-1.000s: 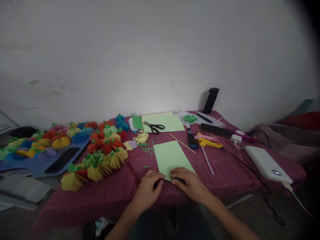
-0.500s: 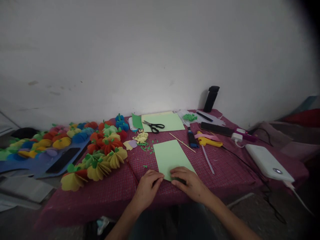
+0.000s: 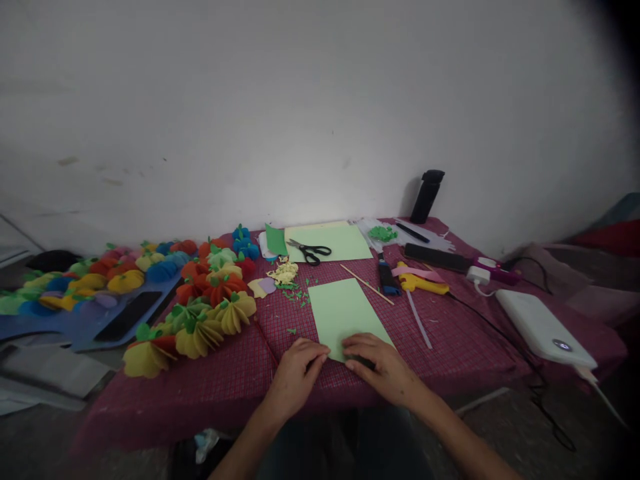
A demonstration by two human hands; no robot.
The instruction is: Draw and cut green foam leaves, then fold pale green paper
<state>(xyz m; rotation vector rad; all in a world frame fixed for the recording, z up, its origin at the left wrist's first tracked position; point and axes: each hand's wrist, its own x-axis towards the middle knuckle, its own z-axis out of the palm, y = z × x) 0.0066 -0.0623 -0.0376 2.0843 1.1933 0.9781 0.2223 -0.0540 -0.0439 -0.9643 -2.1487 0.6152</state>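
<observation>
A light green sheet of paper (image 3: pixel 345 310) lies on the table in front of me. My left hand (image 3: pixel 300 370) is at its near left corner, thumb and fingers pinched together on the edge. On the right part of the same near edge rests my right hand (image 3: pixel 380 367), its fingers bent over the paper and the thumb beneath them. The near edge is partly covered by both hands. Beyond the sheet, black-handled scissors (image 3: pixel 311 252) lie on another stack of light green paper (image 3: pixel 345 241). A thin wooden stick (image 3: pixel 367 285) lies just past the sheet's far right corner.
Several colourful paper pumpkins (image 3: pixel 220 287) crowd the left side. Green and yellow paper scraps (image 3: pixel 284 272) lie past the sheet. To the right are a blue-black cutter (image 3: pixel 387 277), a yellow glue gun (image 3: pixel 423 285) with its cord, a white power bank (image 3: pixel 543 327) and a black bottle (image 3: pixel 427 197).
The camera view has shifted slightly, so the table items sit a little differently in it. Both hands keep the same place on the paper's near edge.
</observation>
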